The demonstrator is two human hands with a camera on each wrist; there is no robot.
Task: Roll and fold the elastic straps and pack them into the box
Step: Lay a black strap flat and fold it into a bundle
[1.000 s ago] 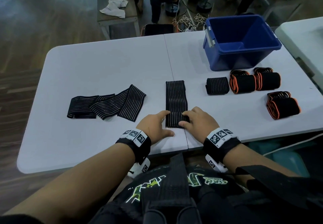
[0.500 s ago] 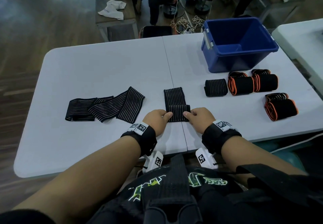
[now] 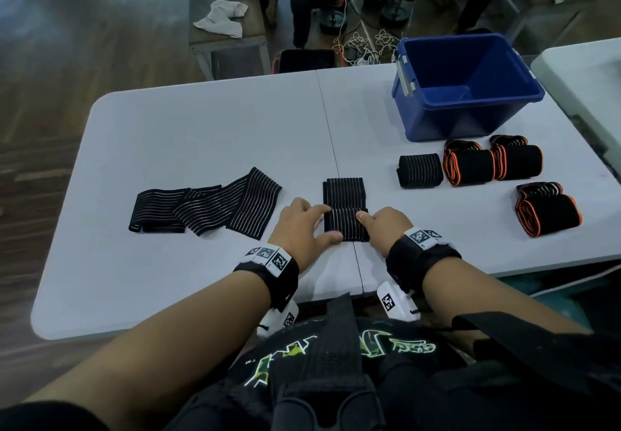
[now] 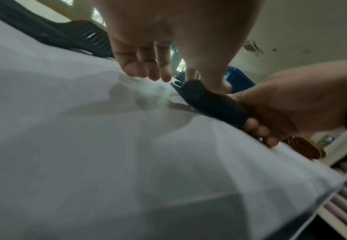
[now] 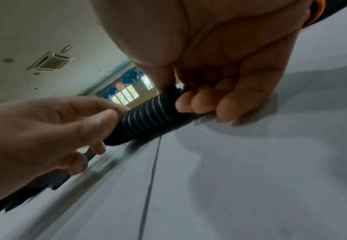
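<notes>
- Table [image 3: 201, 135]: white, smooth, matte plastic top with rounded corners and a thin seam down its middle.
- Flat strap [image 3: 205, 204]: far left on the table, black ribbed elastic with fine pale stripes, lying loosely folded in overlapping flat panels.
- Left hand [image 3: 302, 229]: thumb and forefinger pinch the left end of the roll; the other fingers are curled beside it. The wristband carries square black-and-white coded tags, not readable.
- Strap being rolled [image 3: 345, 214]: black, pale-striped, across the table seam near the front edge. Its near end is wound into a tight ribbed cylinder; the rest lies flat beyond.
- Right hand [image 3: 386, 229]: fingers curled round the right end of the roll, thumb on top.
- Finished rolls: one striped black roll [image 3: 420, 170], then three black rolls edged in orange [image 3: 468, 165], lying well right of the hands.
- Box [image 3: 467, 88]: deep blue hard plastic, rectangular, grey clip on its left side, standing behind the rolls.
</notes>
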